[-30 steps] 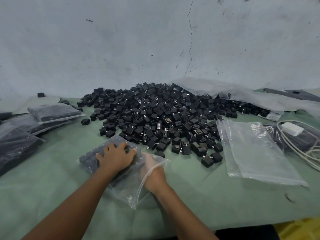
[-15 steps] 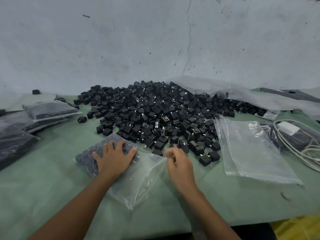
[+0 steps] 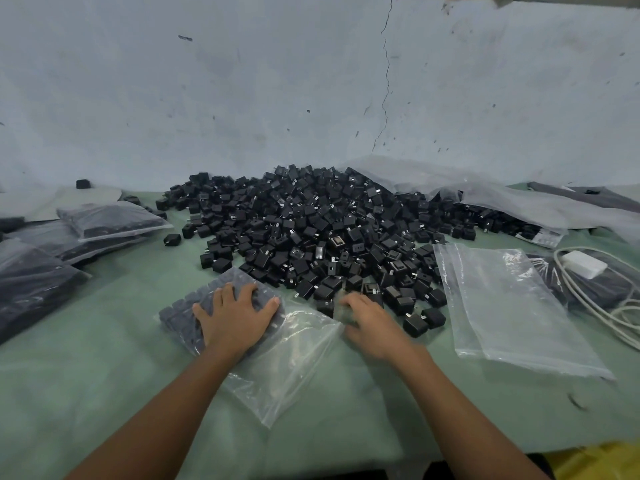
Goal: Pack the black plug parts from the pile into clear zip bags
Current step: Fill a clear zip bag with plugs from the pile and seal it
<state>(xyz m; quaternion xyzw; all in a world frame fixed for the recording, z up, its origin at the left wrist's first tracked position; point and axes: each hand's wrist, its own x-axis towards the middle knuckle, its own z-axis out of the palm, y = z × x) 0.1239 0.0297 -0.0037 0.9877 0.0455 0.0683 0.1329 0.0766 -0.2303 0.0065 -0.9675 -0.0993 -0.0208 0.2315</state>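
A big pile of black plug parts [image 3: 329,230] covers the middle of the green table [image 3: 86,393]. In front of it lies a clear zip bag [image 3: 287,362], its far left half filled with rows of plugs. My left hand [image 3: 235,320] presses flat on that filled half, fingers spread. My right hand [image 3: 370,323] is outside the bag's open mouth at the near edge of the pile, blurred, fingers bent down among the loose plugs. Whether it holds a plug is hidden.
Several filled bags [image 3: 104,223] are stacked at the left. Empty clear bags [image 3: 512,306] lie to the right of the pile, with a white charger and cable [image 3: 585,268] beyond them. Crumpled plastic sheet [image 3: 485,199] lies behind the pile. A grey-blue wall stands behind.
My right hand came out of the bag's mouth and moved forward and right to the pile's edge. My left hand stayed pressing on the bag.
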